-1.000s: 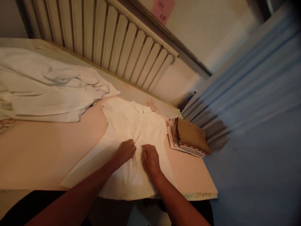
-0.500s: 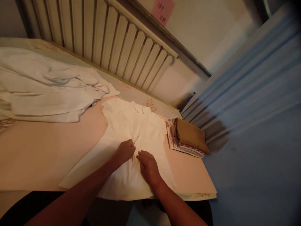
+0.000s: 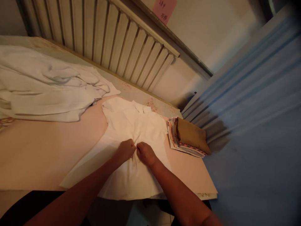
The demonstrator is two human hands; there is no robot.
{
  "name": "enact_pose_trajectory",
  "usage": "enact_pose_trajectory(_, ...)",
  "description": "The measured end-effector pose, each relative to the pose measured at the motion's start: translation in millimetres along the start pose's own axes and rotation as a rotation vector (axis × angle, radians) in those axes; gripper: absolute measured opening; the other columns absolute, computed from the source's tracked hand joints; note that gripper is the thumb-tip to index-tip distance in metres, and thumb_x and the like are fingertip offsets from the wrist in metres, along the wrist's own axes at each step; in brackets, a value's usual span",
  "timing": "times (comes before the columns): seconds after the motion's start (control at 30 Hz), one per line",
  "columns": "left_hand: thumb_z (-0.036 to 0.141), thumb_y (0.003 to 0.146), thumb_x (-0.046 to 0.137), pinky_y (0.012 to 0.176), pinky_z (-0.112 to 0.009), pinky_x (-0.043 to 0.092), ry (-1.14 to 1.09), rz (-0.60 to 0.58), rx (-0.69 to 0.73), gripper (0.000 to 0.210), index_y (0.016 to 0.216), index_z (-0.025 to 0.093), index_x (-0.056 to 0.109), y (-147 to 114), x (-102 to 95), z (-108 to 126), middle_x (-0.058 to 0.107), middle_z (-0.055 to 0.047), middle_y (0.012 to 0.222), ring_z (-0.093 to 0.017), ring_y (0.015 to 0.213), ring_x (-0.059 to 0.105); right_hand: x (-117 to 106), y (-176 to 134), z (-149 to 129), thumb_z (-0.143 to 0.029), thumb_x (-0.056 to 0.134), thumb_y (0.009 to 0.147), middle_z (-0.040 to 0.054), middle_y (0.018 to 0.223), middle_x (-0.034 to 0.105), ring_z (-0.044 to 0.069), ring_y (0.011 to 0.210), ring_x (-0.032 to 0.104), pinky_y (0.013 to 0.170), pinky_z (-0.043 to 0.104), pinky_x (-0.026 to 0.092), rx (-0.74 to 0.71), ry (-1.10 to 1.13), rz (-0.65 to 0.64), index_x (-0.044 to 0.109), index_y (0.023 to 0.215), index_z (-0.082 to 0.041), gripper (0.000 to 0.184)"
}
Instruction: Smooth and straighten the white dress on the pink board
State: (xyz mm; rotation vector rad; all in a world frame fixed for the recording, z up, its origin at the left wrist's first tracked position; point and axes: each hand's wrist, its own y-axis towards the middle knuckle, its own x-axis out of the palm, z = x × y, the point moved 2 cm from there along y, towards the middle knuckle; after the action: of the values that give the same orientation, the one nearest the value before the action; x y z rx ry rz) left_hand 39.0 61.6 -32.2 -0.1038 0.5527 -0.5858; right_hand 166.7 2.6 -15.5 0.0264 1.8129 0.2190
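A white dress [image 3: 152, 131] lies spread on the table, its collar end away from me and its flared hem toward me. My left hand [image 3: 127, 148] is closed on the cloth around the waist. Right beside it, my right hand [image 3: 145, 153] also has its fingers closed on the cloth at the waist. The fabric bunches into creases between the two fists, which almost touch. My fingertips and the exact pinch of cloth are hidden from view.
A pile of pale cloth [image 3: 42, 84] lies at the far left of the pink-covered table [image 3: 58, 144]. Folded fabrics with a brown one on top [image 3: 191, 133] sit at right. A radiator [image 3: 113, 40] lines the wall behind, and a blue curtain [image 3: 254, 131] hangs at right.
My right hand has moved up and slightly left toward my left hand, and its loosely bent fingers have closed on the dress. My left hand has stayed in place.
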Motion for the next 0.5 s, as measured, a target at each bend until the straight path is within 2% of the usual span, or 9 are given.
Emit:
enact_pose_trajectory(0.27,0.017,0.079,0.045,0.041,-0.017,0.039,-0.046,-0.001,-0.014,0.007,0.073,0.02,0.048,-1.7,-1.4,2.8,0.054,0.004,0.052,-0.011,0.044,0.059,-0.5,-2.6,5.2,-0.011,0.05,0.083,0.0023,0.081,0.063,0.015,0.077,0.057,0.073,0.024,0.043,0.02,0.117,0.053,0.062,0.082,-0.019,0.014)
enact_pose_trajectory(0.5,0.018,0.079,0.045,0.04,-0.017,0.039,-0.073,0.001,-0.018,0.006,0.073,0.019,0.048,-2.8,-1.7,4.0,0.054,0.003,0.053,-0.011,0.045,0.058,-1.8,-0.6,7.7,-0.007,0.051,0.077,0.0018,0.078,0.065,0.015,0.074,0.058,0.071,0.024,0.045,0.051,0.194,0.075,0.063,0.078,-0.019,0.018)
